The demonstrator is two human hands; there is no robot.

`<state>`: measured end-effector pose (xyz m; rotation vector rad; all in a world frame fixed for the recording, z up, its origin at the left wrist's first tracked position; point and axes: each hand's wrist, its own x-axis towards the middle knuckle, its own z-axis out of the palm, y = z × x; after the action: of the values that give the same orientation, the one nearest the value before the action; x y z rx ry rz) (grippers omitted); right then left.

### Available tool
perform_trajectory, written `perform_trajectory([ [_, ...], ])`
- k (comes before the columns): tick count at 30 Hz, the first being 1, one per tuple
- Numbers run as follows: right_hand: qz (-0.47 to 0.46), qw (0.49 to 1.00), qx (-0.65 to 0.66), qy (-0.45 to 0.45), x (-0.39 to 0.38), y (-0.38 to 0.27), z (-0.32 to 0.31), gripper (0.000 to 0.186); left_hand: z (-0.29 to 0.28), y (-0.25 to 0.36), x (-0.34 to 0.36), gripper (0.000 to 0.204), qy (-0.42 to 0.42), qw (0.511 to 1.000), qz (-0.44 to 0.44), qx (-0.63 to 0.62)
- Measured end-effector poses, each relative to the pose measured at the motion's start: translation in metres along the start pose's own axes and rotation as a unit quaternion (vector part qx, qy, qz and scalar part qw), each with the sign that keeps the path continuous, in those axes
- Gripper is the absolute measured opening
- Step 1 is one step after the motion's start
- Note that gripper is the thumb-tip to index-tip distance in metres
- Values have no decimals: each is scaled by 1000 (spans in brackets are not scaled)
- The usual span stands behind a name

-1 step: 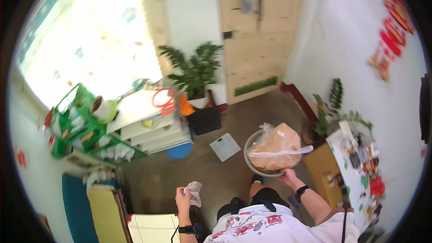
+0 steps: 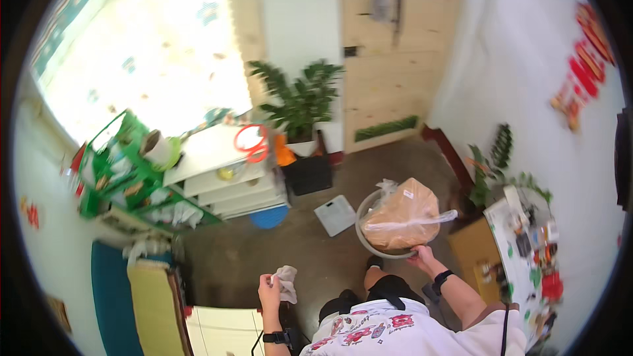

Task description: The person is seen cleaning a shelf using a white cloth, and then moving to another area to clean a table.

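My right hand (image 2: 418, 256) grips the rim of a grey round tub (image 2: 367, 239) at the lower middle right. A brown package (image 2: 410, 209) wrapped in clear plastic rests in the tub. My left hand (image 2: 269, 287) pinches a crumpled pale cloth (image 2: 285, 282) at the lower middle, beside a cream panelled surface (image 2: 220, 329). A flat square scale (image 2: 335, 216) lies on the grey floor to the left of the tub.
A white shelf unit (image 2: 231, 194) and green crate rack (image 2: 112, 168) stand under the window. A potted plant (image 2: 290, 102) stands by the door (image 2: 386, 72). At right are a cluttered table (image 2: 508, 237), cardboard (image 2: 471, 257) and plants (image 2: 494, 158). Folded boards (image 2: 151, 306) lean left.
The view has turned slightly, so the window, shelves and door sit farther right in the picture. My hands hold the tub and cloth as before.
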<state>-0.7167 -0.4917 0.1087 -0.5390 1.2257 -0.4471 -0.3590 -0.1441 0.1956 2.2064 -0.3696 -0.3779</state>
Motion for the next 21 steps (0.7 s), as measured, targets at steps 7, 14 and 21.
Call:
perform_trajectory([
  [7, -12, 971, -176, -164, 18, -43, 237, 30, -46, -55, -16, 21, 173, 970, -115, -124],
  [14, 33, 916, -250, -313, 98, -34, 449, 31, -76, -58, 50, 19, 256, 944, -164, -126],
  [21, 57, 874, -268, -400, 142, -39, 636, 33, -122, -40, 129, 19, 378, 895, -195, -136],
])
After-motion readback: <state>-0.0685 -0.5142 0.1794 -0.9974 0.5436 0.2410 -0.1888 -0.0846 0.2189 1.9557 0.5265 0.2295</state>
